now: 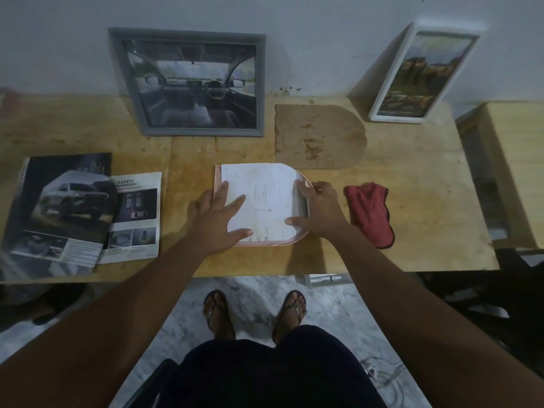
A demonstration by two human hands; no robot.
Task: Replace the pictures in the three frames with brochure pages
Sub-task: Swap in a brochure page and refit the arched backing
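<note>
The pink frame (pixel 265 243) lies face down mid-table (pixel 418 184). A white sheet (pixel 265 195) cut to its arch lies on it, likely so it can be seated squarely. The left grip (pixel 219 214) presses it flat with spread fingers, while the right grip (pixel 319 209) curls narrowly round the sheet's rounded end. The brown backing board (pixel 318 136) waits just beyond the frame and a red cloth (pixel 371 213) lies just right of it. The open brochure (pixel 67 213) is well left. Nothing blocks the frame.

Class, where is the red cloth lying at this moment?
In the head view, the red cloth lies on the wooden table, right of centre, just beside the right hand holding the pink frame and nearer the person than the brown backing board.
</note>
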